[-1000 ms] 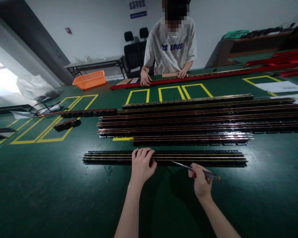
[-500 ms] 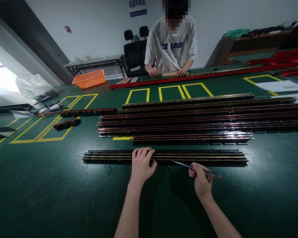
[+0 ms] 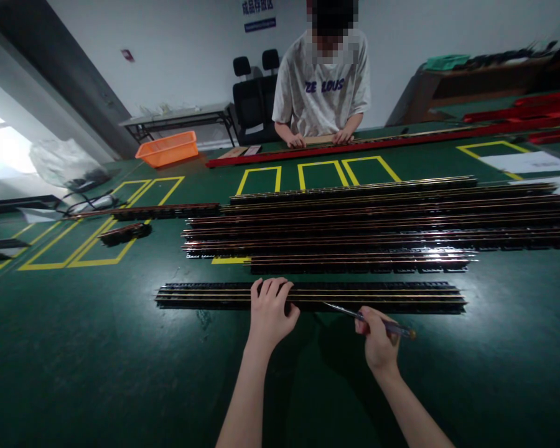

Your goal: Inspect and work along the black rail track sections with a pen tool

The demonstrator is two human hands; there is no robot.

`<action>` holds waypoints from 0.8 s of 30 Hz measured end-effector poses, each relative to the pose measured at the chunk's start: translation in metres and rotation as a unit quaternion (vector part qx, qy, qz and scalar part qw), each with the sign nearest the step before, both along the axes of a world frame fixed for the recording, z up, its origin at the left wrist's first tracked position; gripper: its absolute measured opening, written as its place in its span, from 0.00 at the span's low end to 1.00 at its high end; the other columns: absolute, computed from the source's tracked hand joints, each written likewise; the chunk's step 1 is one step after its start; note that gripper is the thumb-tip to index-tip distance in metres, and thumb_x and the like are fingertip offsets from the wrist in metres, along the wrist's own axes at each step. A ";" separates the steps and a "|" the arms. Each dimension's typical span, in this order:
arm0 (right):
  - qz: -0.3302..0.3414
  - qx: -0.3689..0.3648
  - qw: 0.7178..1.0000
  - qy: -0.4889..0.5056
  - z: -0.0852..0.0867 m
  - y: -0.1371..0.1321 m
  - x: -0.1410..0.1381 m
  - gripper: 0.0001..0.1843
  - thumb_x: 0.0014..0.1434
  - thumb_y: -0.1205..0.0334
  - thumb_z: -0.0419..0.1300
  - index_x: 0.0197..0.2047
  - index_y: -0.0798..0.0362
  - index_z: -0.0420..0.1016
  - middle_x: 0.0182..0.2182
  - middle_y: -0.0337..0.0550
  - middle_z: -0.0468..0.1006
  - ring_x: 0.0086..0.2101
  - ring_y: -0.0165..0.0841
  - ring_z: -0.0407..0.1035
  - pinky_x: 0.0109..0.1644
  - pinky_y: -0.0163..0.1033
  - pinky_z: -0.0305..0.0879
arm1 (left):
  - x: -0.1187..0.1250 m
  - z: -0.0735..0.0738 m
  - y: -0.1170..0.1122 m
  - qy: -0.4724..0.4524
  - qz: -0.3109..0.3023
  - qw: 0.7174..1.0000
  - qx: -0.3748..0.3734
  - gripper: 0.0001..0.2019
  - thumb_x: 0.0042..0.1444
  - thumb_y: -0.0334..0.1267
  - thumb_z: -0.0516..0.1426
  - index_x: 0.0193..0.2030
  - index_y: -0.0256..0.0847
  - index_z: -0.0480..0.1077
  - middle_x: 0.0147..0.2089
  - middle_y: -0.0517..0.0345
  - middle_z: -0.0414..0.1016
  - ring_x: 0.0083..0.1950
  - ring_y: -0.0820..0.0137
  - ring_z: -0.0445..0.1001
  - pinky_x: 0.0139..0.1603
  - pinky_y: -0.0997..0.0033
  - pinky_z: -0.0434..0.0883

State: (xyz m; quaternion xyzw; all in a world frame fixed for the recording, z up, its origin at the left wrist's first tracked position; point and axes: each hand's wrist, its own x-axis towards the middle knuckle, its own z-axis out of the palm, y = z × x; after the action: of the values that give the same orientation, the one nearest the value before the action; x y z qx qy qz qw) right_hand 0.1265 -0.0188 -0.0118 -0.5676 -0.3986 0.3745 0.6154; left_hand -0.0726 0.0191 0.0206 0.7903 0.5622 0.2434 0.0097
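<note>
A long black strip with thin brass-coloured rods [image 3: 378,297] lies lengthwise across the green table in front of me. My left hand [image 3: 271,305] grips it near its middle, fingers over the top toward the far edge and thumb on the near side. My right hand [image 3: 378,336] is closed around the handle of a screwdriver [image 3: 343,309], held low and slanting. Its thin shaft points left, and the tip meets the near part of the strip just right of my left hand; whether it presses there I cannot tell.
Beyond the strip lie several similar rod-bearing black strips [image 3: 354,227] side by side. Across the table, a co-worker [image 3: 324,87] has both hands at a long red rail [image 3: 261,158]. An orange bin [image 3: 168,149] stands at the far left; a short dark piece [image 3: 125,233] lies nearer.
My left hand has slid slightly right along the strip. My right hand and the screwdriver stay in place. One of the co-worker's hands has shifted a little right.
</note>
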 end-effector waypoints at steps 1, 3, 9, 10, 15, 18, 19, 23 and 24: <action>-0.002 0.002 1.000 0.002 0.001 0.000 -0.001 0.21 0.54 0.57 0.54 0.12 0.51 0.61 0.12 0.35 0.61 0.17 0.28 0.57 0.21 0.35 0.54 | 0.000 0.000 0.000 0.001 0.000 1.000 -0.001 0.14 0.50 0.35 0.53 0.45 0.41 0.69 0.46 0.53 0.73 0.50 0.60 0.68 0.59 0.50 0.56; -0.002 0.005 1.000 0.006 0.003 0.000 -0.002 0.21 0.54 0.57 0.54 0.12 0.51 0.61 0.12 0.35 0.61 0.17 0.28 0.57 0.21 0.35 0.54 | 0.000 0.000 0.000 0.004 0.000 1.000 -0.003 0.14 0.50 0.36 0.53 0.45 0.40 0.69 0.46 0.53 0.73 0.50 0.61 0.68 0.59 0.51 0.56; -0.012 0.027 1.000 0.003 0.007 -0.002 -0.004 0.21 0.54 0.59 0.53 0.12 0.51 0.60 0.11 0.34 0.60 0.15 0.27 0.55 0.19 0.34 0.52 | 0.001 0.000 0.000 0.010 -0.005 1.000 -0.004 0.15 0.51 0.40 0.54 0.46 0.40 0.68 0.47 0.53 0.73 0.50 0.61 0.68 0.59 0.51 0.57; -0.013 0.027 1.000 0.000 0.007 -0.002 -0.004 0.21 0.54 0.59 0.53 0.12 0.51 0.60 0.11 0.34 0.60 0.16 0.27 0.56 0.19 0.34 0.52 | 0.001 0.000 0.000 0.011 -0.006 1.000 -0.004 0.15 0.51 0.40 0.54 0.46 0.40 0.68 0.47 0.53 0.73 0.50 0.61 0.68 0.59 0.51 0.57; -0.039 0.019 0.999 -0.005 0.002 -0.004 -0.002 0.21 0.53 0.59 0.54 0.11 0.51 0.60 0.11 0.34 0.59 0.16 0.27 0.55 0.20 0.34 0.51 | 0.002 0.001 0.000 0.014 -0.008 1.000 0.003 0.16 0.52 0.42 0.54 0.46 0.40 0.69 0.46 0.53 0.73 0.50 0.61 0.69 0.58 0.51 0.57; -0.049 0.026 0.998 0.007 0.001 -0.004 -0.001 0.21 0.53 0.59 0.54 0.11 0.51 0.59 0.11 0.34 0.59 0.15 0.26 0.55 0.19 0.34 0.50 | 0.002 0.000 0.000 0.015 -0.008 1.000 0.007 0.16 0.52 0.43 0.54 0.46 0.40 0.68 0.47 0.53 0.73 0.50 0.61 0.69 0.58 0.51 0.58; -0.049 0.027 0.998 0.011 0.001 -0.004 -0.001 0.20 0.53 0.59 0.54 0.12 0.51 0.60 0.11 0.34 0.59 0.15 0.26 0.55 0.19 0.34 0.50 | 0.002 0.000 0.001 0.015 -0.008 1.000 0.008 0.16 0.52 0.43 0.55 0.46 0.40 0.68 0.47 0.53 0.73 0.50 0.61 0.69 0.58 0.51 0.58; -0.031 0.031 0.999 0.026 0.002 -0.004 -0.001 0.20 0.53 0.59 0.53 0.12 0.51 0.59 0.11 0.33 0.59 0.15 0.26 0.54 0.19 0.34 0.50 | 0.003 -0.002 0.001 0.013 -0.003 1.000 0.011 0.16 0.52 0.45 0.55 0.45 0.40 0.69 0.46 0.53 0.73 0.49 0.61 0.69 0.58 0.51 0.58; -0.029 0.031 0.999 0.029 0.002 -0.004 -0.001 0.20 0.53 0.59 0.53 0.12 0.51 0.59 0.11 0.33 0.59 0.15 0.26 0.54 0.19 0.34 0.50 | 0.003 -0.002 0.001 0.013 -0.003 1.000 0.012 0.16 0.52 0.45 0.56 0.45 0.40 0.69 0.46 0.53 0.73 0.49 0.61 0.69 0.58 0.50 0.58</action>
State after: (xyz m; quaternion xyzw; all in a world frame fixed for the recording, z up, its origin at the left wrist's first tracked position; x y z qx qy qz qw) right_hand 0.1259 -0.0224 -0.0097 -0.5483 -0.3754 0.3607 0.6545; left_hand -0.0692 0.0202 0.0186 0.7950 0.5569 0.2404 -0.0065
